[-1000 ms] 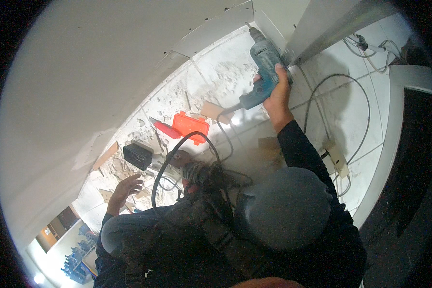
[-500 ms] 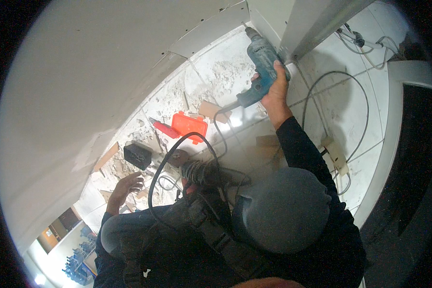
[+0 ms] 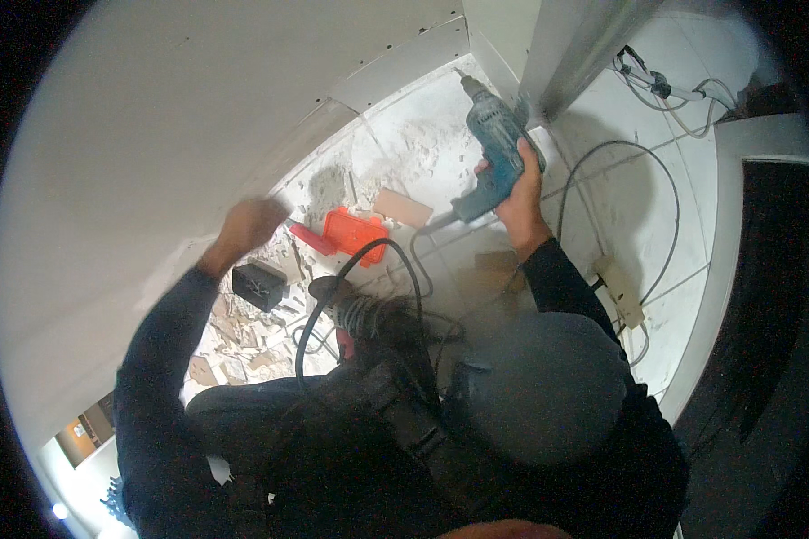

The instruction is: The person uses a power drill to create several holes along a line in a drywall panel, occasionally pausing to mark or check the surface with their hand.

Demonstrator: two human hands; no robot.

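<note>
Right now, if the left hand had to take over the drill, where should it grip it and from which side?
Probably the barrel of the drill, from the left: the right hand already fills the pistol handle, the cord trails from the handle's base, and the body's left flank looks bare.

White wall panel [image 3: 180,117] and grey column [image 3: 575,45] are closing in the corner. Rubble [image 3: 243,346], red tray [image 3: 355,234], black box [image 3: 259,286] and looping cables [image 3: 602,153] are crowding the floor [image 3: 620,207], leaving open tiles beside the column.

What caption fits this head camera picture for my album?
Right hand grips a blue power drill near the wall corner; left hand rests against the white wall.
</note>
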